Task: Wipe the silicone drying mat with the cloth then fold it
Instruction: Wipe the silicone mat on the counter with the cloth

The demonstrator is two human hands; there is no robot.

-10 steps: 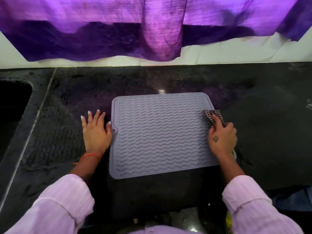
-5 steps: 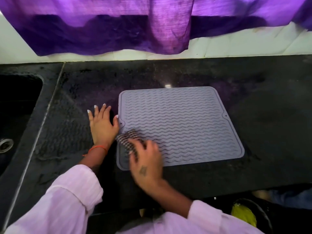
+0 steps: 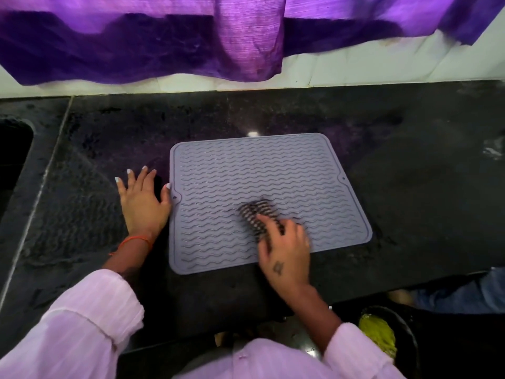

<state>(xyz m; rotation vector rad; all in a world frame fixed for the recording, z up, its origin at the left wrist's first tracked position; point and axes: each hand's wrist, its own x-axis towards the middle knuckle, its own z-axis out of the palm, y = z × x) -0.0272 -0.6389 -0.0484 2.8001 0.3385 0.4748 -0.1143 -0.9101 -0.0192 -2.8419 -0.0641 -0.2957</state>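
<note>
black stone bench (image 3: 410, 214) fills the view, with a purple curtain (image 3: 246, 45) hanging at 12 o'clock and a sink (image 3: 13, 160) at 9 o'clock. grey silicone drying mat (image 3: 246, 173) lies flat and unfolded at centre of the bench. left hand (image 3: 142, 203) rests flat on the bench at the mat's 9 o'clock edge, grip apart, fingers straight, thumb touching the mat's rim. right hand (image 3: 284, 250) sits at the mat's 5 o'clock area, grip clamped on a checked cloth (image 3: 257, 214), which presses on the mat surface. right hand is motion-blurred.
</note>
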